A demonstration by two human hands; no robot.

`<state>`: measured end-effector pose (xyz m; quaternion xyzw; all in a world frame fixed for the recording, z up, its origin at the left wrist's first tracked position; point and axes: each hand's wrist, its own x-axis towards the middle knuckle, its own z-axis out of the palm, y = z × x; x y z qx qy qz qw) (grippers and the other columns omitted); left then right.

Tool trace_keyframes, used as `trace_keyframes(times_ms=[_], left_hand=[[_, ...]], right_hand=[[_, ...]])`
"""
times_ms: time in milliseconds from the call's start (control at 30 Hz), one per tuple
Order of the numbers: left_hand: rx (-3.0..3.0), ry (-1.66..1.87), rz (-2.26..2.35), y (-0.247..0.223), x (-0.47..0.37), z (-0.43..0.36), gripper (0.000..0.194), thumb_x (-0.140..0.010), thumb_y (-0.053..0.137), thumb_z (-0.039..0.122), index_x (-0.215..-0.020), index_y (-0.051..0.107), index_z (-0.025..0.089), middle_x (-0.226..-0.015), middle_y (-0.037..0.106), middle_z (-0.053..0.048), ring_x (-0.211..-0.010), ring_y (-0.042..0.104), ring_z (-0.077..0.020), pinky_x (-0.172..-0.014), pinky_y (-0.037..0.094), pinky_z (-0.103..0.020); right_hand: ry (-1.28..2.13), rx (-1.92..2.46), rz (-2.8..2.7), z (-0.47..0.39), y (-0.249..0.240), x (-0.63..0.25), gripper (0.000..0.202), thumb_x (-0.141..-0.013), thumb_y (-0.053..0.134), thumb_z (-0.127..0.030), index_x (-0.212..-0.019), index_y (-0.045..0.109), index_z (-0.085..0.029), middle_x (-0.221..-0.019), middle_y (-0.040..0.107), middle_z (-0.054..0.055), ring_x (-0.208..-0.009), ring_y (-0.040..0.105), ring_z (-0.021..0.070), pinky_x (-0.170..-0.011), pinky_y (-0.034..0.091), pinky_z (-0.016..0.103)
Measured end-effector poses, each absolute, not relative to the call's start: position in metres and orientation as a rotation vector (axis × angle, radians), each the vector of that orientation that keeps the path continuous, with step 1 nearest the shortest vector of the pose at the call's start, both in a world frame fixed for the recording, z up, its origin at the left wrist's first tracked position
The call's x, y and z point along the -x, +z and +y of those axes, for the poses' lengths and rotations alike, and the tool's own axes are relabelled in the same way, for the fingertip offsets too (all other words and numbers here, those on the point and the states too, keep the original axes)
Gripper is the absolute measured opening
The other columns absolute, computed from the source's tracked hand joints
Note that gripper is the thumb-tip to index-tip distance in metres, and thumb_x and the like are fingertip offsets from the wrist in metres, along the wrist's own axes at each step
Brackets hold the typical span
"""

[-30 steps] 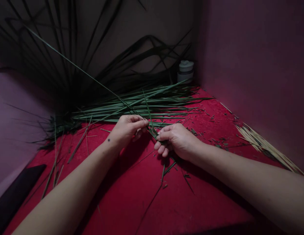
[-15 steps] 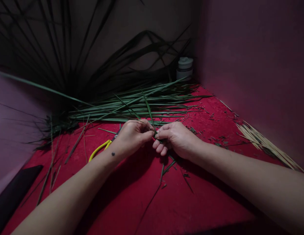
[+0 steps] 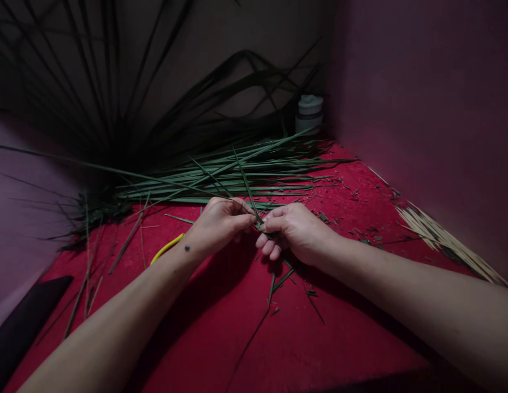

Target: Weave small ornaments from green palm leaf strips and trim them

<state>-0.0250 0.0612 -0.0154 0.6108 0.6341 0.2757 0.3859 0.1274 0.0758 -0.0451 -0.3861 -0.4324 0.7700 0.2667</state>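
My right hand (image 3: 297, 229) pinches a green leaf strip (image 3: 246, 183) between thumb and forefinger, its other fingers curled below. The strip's tip rises up and to the left, and thin ends hang under the hand. Just left of it, my left hand (image 3: 223, 221) is closed in a pinch on the leaf work near the crossing point. A long thin strip (image 3: 86, 164) runs from around that hand out to the left edge. Exactly how the strips cross is hidden by the fingers. Behind my left wrist shows a yellow handle (image 3: 166, 248), mostly covered.
A pile of long green leaves (image 3: 221, 177) lies across the back of the red surface (image 3: 340, 338). Pale thin sticks (image 3: 446, 237) lie at the right by the wall. A lidded white container (image 3: 308, 114) stands behind. At left lies a black object (image 3: 30, 316).
My left hand has shifted slightly left, covering more of the yellow-handled tool. The long strip at the left has swung lower. My right hand stays almost still.
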Motion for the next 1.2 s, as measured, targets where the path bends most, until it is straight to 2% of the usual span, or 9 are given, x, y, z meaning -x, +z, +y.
trace_keyframes(times_ms=[367, 567, 833, 1067, 1200], left_hand=[[-1.418, 0.86, 1.713, -0.017, 0.039, 0.076, 0.008, -0.069, 0.063, 0.018, -0.067, 0.058, 0.013, -0.039, 0.049, 0.006, -0.032, 0.039, -0.0043, -0.031, 0.026, -0.015], [-1.417, 0.953, 1.779, -0.013, 0.041, 0.075, 0.009, -0.07, 0.064, 0.02, -0.069, 0.058, 0.013, -0.04, 0.049, 0.006, -0.032, 0.04, -0.0061, -0.032, 0.027, -0.017], [-1.727, 1.24, 1.724, -0.003, 0.032, 0.061, 0.006, -0.076, 0.059, 0.02, -0.077, 0.061, 0.015, -0.052, 0.054, 0.004, -0.039, 0.045, -0.0074, -0.038, 0.035, -0.019], [-2.367, 1.016, 1.701, -0.012, 0.022, 0.057, 0.008, -0.079, 0.052, 0.016, -0.081, 0.06, 0.016, -0.072, 0.063, -0.002, -0.064, 0.058, -0.0124, -0.061, 0.045, -0.024], [-2.506, 0.721, 1.752, -0.015, 0.021, 0.06, 0.009, -0.078, 0.05, 0.011, -0.075, 0.055, 0.018, -0.066, 0.06, 0.0, -0.058, 0.054, -0.0119, -0.055, 0.04, -0.023]], right_hand=[[2.099, 1.019, -1.143, 0.076, -0.045, -0.126, 0.018, -0.073, 0.044, 0.0, -0.062, 0.051, -0.013, -0.052, 0.063, 0.006, -0.037, 0.057, 0.0138, -0.032, 0.045, 0.02], [2.112, 1.042, -1.126, 0.076, -0.044, -0.127, 0.018, -0.075, 0.045, 0.001, -0.064, 0.051, -0.012, -0.053, 0.063, 0.007, -0.038, 0.058, 0.0143, -0.033, 0.046, 0.02], [2.168, 1.016, -1.048, 0.079, -0.044, -0.127, 0.014, -0.079, 0.046, 0.001, -0.072, 0.05, -0.011, -0.056, 0.063, 0.009, -0.039, 0.058, 0.0138, -0.035, 0.047, 0.02], [2.187, 1.004, -1.078, 0.079, -0.044, -0.128, 0.015, -0.075, 0.045, 0.003, -0.069, 0.053, -0.008, -0.055, 0.061, 0.008, -0.041, 0.059, 0.0144, -0.039, 0.049, 0.022], [2.217, 1.014, -1.073, 0.08, -0.043, -0.127, 0.016, -0.075, 0.042, 0.002, -0.068, 0.054, -0.008, -0.052, 0.06, 0.008, -0.039, 0.057, 0.0147, -0.037, 0.047, 0.022]])
